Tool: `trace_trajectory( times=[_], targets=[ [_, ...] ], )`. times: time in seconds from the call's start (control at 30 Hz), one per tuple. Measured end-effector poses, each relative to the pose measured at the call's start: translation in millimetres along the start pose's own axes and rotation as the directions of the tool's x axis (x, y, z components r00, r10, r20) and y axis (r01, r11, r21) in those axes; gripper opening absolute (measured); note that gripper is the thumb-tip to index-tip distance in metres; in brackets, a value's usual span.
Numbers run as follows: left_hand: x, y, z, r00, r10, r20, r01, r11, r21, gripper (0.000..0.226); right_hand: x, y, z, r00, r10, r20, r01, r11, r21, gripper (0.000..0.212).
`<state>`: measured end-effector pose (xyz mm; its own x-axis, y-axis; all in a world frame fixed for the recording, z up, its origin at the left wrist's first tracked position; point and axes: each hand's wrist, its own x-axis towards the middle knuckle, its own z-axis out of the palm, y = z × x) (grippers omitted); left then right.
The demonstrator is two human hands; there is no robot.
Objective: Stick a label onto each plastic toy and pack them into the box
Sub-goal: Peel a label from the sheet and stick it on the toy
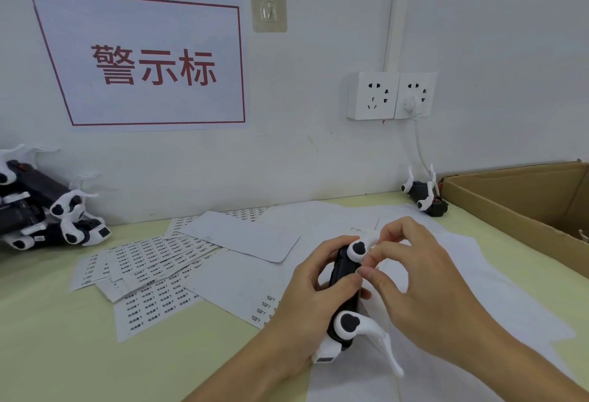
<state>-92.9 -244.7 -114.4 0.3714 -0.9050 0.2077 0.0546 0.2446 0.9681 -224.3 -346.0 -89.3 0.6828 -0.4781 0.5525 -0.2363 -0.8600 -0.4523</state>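
My left hand [310, 299] grips a black and white plastic toy [345, 293] just above the table at lower centre. My right hand [417, 277] pinches something small against the toy's upper part, between thumb and forefinger; whether it is a label I cannot tell. Sheets of printed labels [149, 267] lie spread on the table to the left. A pile of similar toys [47, 213] sits at the far left by the wall. One more toy [425, 196] lies at the back right, next to the open cardboard box [510, 204].
Blank white backing sheets [245, 236] cover the middle and right of the pale green table [63, 354]. A wall socket [392, 95] with a white cable hangs above the back toy. A red-lettered sign [153, 64] is on the wall.
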Motion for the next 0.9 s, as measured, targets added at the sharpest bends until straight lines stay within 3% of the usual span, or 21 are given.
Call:
trace_trajectory(
  times=[0.5,0.9],
  targets=[
    [0,2,2,0.998,0.052,-0.036,-0.05,0.997,0.05,0.034,-2,-9,0,0.995,0.003,-0.098,-0.012,0.996,-0.085,0.017],
    [-1,2,5,0.993,0.119,-0.021,-0.115,0.986,0.121,0.039,0,-18,-2,0.969,0.16,-0.188,-0.16,0.987,0.014,0.035]
  ],
)
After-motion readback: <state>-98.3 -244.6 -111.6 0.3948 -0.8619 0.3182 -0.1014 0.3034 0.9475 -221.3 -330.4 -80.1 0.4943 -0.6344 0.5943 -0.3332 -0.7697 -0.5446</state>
